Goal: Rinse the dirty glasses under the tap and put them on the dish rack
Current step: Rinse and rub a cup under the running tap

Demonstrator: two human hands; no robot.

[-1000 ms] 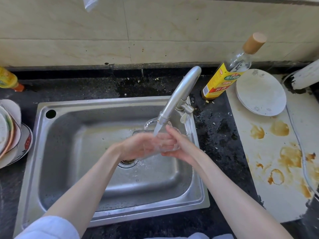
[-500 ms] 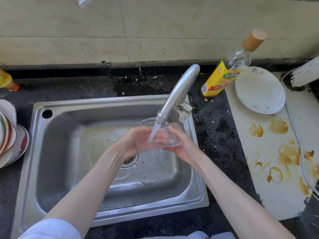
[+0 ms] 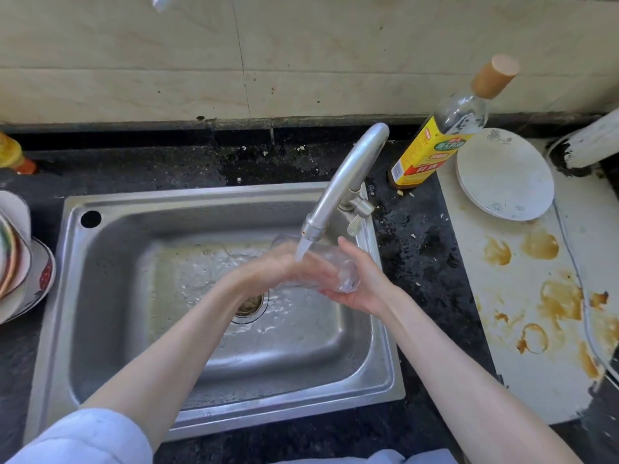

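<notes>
Black speckled countertop [image 3: 418,262] frames a stainless steel sink [image 3: 110,329], with beige wall tiles behind. Over the basin, near its right wall, both hands hold one clear drinking glass [image 3: 338,272] lying on its side under the running tap [image 3: 345,182]. The left hand [image 3: 284,266] curls over the glass from the left; the right hand [image 3: 361,283] cups its base from below, fingers wrapped round it. Open basin floor spreads left and toward the near rim, around the drain [image 3: 249,304]. Stacked patterned plates [image 3: 20,262] crowd the sink's left edge. To the right, a yellow-labelled bottle [image 3: 438,145] stands just beside a white plate [image 3: 504,174] on a stained white board [image 3: 536,329].
</notes>
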